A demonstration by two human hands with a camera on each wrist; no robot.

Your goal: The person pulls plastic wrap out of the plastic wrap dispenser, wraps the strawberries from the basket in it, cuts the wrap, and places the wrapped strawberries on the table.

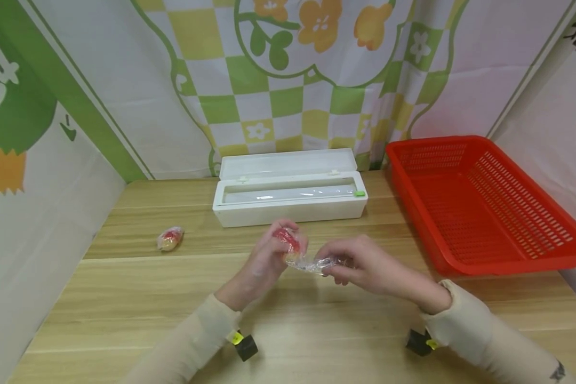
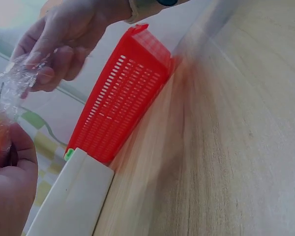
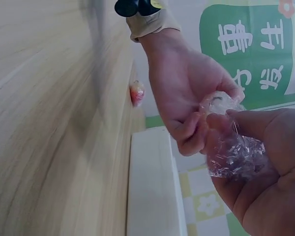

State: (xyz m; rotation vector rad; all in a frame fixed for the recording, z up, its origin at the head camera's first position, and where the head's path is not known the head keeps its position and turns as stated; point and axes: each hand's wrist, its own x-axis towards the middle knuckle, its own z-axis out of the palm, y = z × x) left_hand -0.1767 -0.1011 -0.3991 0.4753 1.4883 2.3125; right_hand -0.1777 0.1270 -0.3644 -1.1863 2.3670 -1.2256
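My left hand (image 1: pixel 264 261) grips a red-and-yellow fruit (image 1: pixel 288 240) above the wooden table, its fingers curled around the side. Clear plastic wrap (image 1: pixel 311 264) covers the fruit and trails off to the right in a twisted tail. That tail is pinched between the thumb and fingers of my right hand (image 1: pixel 367 265). In the right wrist view the crinkled wrap (image 3: pixel 238 155) bunches in the right hand. Over on the left of the table lies a second red-and-yellow fruit (image 1: pixel 170 239), also wrapped in clear film.
Behind the hands stands a long white wrap dispenser (image 1: pixel 288 212), its lid raised, a film roll inside and a green slider (image 1: pixel 359 193) at its right end. A red perforated basket (image 1: pixel 448 261) sits at the right. A patterned curtain (image 1: pixel 288 101) hangs behind the table.
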